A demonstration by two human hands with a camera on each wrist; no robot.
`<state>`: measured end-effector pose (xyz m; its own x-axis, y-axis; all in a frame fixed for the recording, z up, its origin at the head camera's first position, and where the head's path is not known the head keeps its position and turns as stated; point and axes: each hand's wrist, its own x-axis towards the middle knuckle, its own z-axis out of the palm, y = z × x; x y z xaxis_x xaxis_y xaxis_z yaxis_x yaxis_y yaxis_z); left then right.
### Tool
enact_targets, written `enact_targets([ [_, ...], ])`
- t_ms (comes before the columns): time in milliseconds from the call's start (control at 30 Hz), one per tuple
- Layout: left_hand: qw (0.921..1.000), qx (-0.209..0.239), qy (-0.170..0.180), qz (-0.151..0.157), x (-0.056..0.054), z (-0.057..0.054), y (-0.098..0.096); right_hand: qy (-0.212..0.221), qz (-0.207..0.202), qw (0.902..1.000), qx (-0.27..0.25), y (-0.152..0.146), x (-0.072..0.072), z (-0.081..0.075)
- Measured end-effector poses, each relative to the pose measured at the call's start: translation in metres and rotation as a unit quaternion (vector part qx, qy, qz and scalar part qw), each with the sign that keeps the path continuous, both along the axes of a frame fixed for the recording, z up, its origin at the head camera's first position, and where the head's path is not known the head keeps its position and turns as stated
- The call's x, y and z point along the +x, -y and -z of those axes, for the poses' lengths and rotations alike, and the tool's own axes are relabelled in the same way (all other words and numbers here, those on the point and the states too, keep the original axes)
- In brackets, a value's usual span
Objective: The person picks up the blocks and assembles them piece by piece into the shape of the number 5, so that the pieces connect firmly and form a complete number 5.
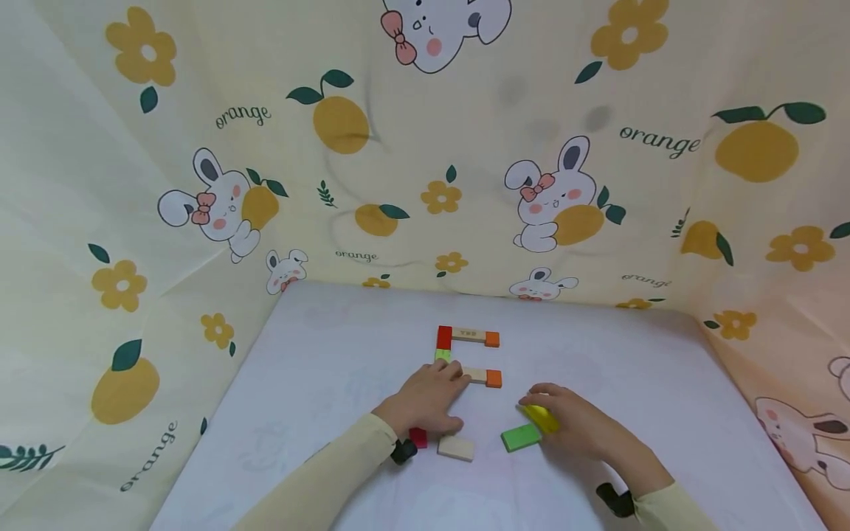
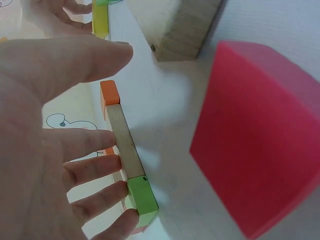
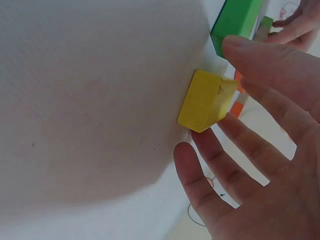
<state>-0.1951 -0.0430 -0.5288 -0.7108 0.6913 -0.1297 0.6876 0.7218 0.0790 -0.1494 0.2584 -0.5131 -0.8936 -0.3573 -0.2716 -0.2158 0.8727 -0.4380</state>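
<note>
My left hand [image 1: 428, 398] reaches over the built row of blocks. In the left wrist view its fingertips touch the side of a green block [image 2: 143, 200] and a plain wooden block [image 2: 125, 142], thumb held apart. Near that thumb lie a red block [image 1: 417, 437] and a loose wooden block [image 1: 456, 448]. My right hand [image 1: 578, 420] is at a yellow block [image 3: 202, 100], its fairly straight fingers along the far side. A bright green block [image 1: 521, 438] lies beside the yellow one, with the right thumb tip close to it.
Farther back, a red block [image 1: 444, 337], a printed wooden block [image 1: 468, 335] and an orange block [image 1: 492, 339] form a bar. Another orange block [image 1: 494, 378] ends the nearer bar. A patterned cloth [image 1: 465, 147] hangs behind the white table [image 1: 319, 354].
</note>
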Motion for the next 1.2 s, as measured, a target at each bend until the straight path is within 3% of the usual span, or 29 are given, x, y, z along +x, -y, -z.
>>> enact_targets([
  [1200, 1.0, 0.002, 0.003, 0.001, 0.0003, -0.0017, -0.0015, -0.009, 0.014, 0.9998, -0.008, -0.0043, 0.0019, 0.0074],
])
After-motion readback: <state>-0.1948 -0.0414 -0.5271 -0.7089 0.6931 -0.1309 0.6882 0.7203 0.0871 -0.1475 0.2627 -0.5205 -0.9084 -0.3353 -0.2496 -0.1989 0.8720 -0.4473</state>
